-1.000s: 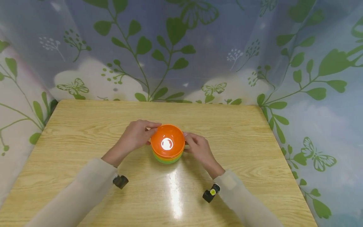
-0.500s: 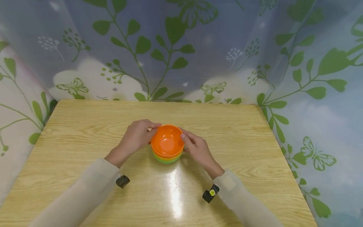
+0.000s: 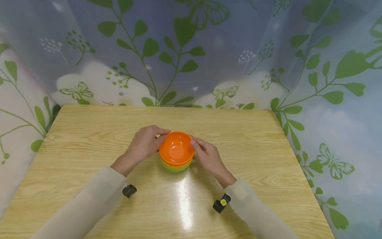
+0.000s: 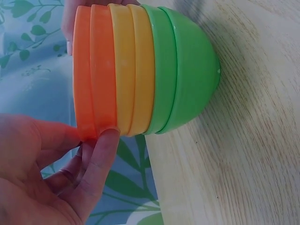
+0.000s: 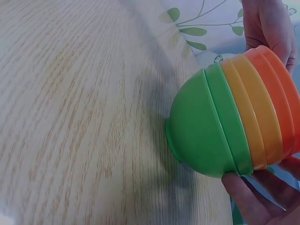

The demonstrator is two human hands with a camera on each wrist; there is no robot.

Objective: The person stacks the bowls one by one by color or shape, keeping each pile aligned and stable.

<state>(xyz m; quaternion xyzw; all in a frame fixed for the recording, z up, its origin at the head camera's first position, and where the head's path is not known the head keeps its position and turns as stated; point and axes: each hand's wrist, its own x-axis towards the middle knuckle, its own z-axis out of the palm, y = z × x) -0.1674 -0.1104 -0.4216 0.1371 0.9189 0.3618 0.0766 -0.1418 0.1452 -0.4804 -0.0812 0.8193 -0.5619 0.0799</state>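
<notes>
A nested stack of bowls stands upright on the table, with an orange bowl (image 3: 176,151) uppermost. Seen from the side in the left wrist view, two orange bowls lead the stack, then two yellow bowls (image 4: 136,70), then two green bowls (image 4: 194,70) at the base. On the left side of the rim, my left hand (image 3: 144,142) pinches the orange bowls between thumb and fingers. My right hand (image 3: 210,158) holds the opposite side, thumb over the top rim. In the right wrist view its fingertips (image 5: 236,187) lie along the outside, one right at the green bowls' edge.
The wooden table (image 3: 89,132) reaches back to a leaf-and-butterfly patterned curtain (image 3: 167,59), which also hangs at both sides. A small black camera (image 3: 129,191) sits on the left wrist, another black camera (image 3: 221,203) on the right.
My right thumb has moved from beside the stack up onto the top orange bowl's rim. The left wrist has shifted slightly to the right. The stack stays in place.
</notes>
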